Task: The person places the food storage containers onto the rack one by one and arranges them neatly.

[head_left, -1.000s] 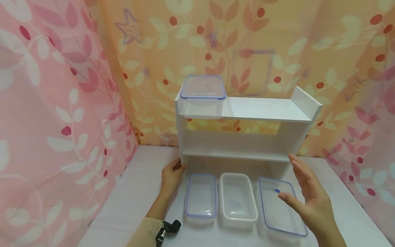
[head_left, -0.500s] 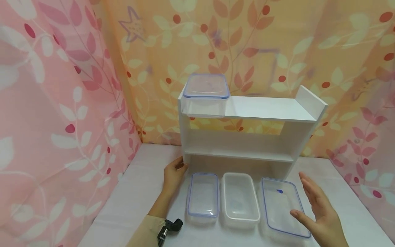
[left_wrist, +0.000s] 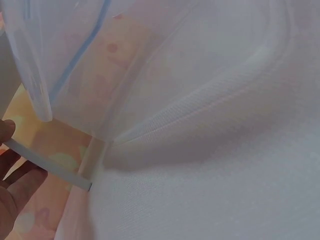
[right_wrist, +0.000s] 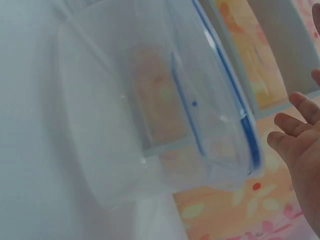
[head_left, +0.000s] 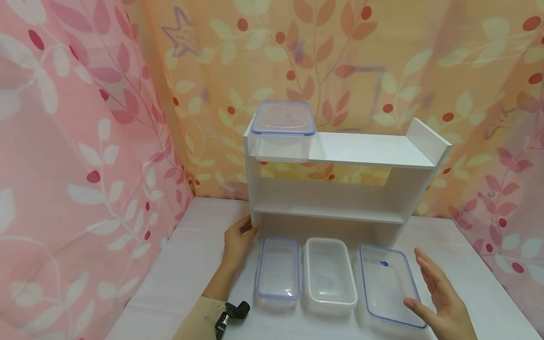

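My left hand grips the lower left side panel of a white two-tier shelf. In the left wrist view, thumb and fingers pinch the panel's edge from both sides. My right hand holds nothing; its fingers are spread and straight. It hovers at the right side of a clear food container with a blue-rimmed lid, the thumb overlapping the lid's edge in the head view. In the right wrist view the fingers stand apart from that container.
A clear container with a blue-edged lid sits on the shelf's top left. Before the shelf stand a blue-rimmed container and a white-rimmed one on a white cloth-covered table. Floral curtains enclose the back and sides.
My right hand has drawn back from beside the shelf's right panel, down and to the right. The left hand stays on the shelf panel. The view has shifted slightly.
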A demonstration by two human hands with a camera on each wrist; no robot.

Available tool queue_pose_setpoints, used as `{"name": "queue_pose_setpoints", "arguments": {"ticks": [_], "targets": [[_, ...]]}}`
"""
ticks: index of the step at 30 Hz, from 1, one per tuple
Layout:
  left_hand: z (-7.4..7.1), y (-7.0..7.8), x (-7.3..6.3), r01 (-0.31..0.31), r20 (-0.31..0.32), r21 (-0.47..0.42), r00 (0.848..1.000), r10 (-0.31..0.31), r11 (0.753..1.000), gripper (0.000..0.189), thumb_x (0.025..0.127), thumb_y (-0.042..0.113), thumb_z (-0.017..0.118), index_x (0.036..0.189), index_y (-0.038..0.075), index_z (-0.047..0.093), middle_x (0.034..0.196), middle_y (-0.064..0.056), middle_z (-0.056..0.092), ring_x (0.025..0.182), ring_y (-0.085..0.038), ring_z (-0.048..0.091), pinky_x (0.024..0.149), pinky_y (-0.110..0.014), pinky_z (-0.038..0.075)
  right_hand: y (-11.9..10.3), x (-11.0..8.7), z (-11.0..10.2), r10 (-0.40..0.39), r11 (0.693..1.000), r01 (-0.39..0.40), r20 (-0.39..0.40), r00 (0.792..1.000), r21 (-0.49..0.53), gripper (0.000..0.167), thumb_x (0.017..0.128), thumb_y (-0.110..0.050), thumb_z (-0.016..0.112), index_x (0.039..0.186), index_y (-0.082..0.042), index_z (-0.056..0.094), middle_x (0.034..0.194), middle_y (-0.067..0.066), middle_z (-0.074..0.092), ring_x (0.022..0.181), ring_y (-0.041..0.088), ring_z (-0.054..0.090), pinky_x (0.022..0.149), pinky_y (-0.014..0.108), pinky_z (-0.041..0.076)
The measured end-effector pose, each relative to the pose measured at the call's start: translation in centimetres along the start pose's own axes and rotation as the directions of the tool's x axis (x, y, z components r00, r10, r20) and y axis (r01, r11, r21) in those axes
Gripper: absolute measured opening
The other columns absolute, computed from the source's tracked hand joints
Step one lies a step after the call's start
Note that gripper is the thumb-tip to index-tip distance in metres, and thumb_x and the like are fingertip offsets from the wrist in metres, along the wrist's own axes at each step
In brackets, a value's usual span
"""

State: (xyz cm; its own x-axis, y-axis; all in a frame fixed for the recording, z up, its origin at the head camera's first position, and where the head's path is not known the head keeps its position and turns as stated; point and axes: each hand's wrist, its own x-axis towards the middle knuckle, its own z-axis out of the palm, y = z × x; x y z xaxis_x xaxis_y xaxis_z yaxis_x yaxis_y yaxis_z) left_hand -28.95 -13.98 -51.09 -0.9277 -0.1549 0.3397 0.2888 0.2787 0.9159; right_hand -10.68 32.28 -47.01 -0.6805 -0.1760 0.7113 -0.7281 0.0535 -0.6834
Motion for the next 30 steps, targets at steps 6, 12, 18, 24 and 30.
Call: {"name": "queue_pose_setpoints", "arguments": {"ticks": [6, 12, 18, 24, 30], "targets": [[0.0, -0.1, -0.1, 0.000, 0.004, -0.008, 1.000, 0.000, 1.000, 0.040, 0.091, 0.012, 0.078, 0.130, 0.005, 0.070, 0.121, -0.014, 0.074, 0.108, -0.028, 0.073, 0.089, -0.036, 0.060, 0.3, -1.3, -0.1, 0.176, 0.964, -0.169, 0.015, 0.984, -0.205, 0.096, 0.071, 0.030, 0.072, 0.154, 0.014, 0.027, 0.166, 0.028, 0.018, 0.156, 0.011, 0.021, 0.117, 0.010, 0.024], [-0.1, -0.1, -0.1, -0.002, 0.003, -0.010, 1.000, 0.002, 1.000, 0.040, 0.090, 0.010, 0.078, 0.130, 0.006, 0.070, 0.118, -0.013, 0.075, 0.107, -0.028, 0.073, 0.090, -0.039, 0.060, 0.5, -2.1, -0.4, 0.268, 0.885, -0.233, 0.033, 0.963, -0.403, 0.101, 0.069, 0.024, 0.078, 0.156, 0.009, 0.028, 0.167, 0.025, 0.020, 0.156, 0.008, 0.017, 0.115, 0.007, 0.023], [0.0, 0.0, 0.1, -0.011, 0.007, -0.007, 1.000, 0.011, 1.000, 0.040, 0.091, 0.011, 0.078, 0.129, 0.005, 0.070, 0.118, -0.015, 0.075, 0.106, -0.028, 0.073, 0.090, -0.040, 0.060, 1.6, -2.6, -0.9, 0.239, 0.888, -0.193, 0.060, 0.969, -0.418, 0.101, 0.067, 0.022, 0.081, 0.154, 0.010, 0.031, 0.165, 0.028, 0.021, 0.156, 0.010, 0.017, 0.116, 0.008, 0.022], [0.0, 0.1, 0.2, -0.011, 0.010, 0.008, 1.000, 0.011, 1.000, 0.040, 0.091, 0.012, 0.078, 0.130, 0.005, 0.070, 0.116, -0.019, 0.075, 0.105, -0.028, 0.074, 0.089, -0.038, 0.059, 2.2, -3.4, -1.1, 0.273, 0.867, -0.213, 0.073, 0.959, -0.451, 0.098, 0.067, 0.016, 0.085, 0.152, 0.008, 0.038, 0.167, 0.026, 0.020, 0.156, 0.006, 0.015, 0.114, 0.006, 0.019], [0.0, 0.1, 0.0, -0.021, 0.011, 0.013, 1.000, 0.021, 1.000, 0.042, 0.092, 0.012, 0.077, 0.131, 0.002, 0.068, 0.118, -0.022, 0.073, 0.107, -0.031, 0.073, 0.090, -0.043, 0.059, 2.1, -4.2, -0.9, 0.349, 0.824, -0.276, 0.059, 0.935, -0.495, 0.099, 0.070, 0.007, 0.087, 0.156, -0.003, 0.039, 0.170, 0.018, 0.015, 0.154, -0.002, 0.010, 0.110, 0.001, 0.013]]}}
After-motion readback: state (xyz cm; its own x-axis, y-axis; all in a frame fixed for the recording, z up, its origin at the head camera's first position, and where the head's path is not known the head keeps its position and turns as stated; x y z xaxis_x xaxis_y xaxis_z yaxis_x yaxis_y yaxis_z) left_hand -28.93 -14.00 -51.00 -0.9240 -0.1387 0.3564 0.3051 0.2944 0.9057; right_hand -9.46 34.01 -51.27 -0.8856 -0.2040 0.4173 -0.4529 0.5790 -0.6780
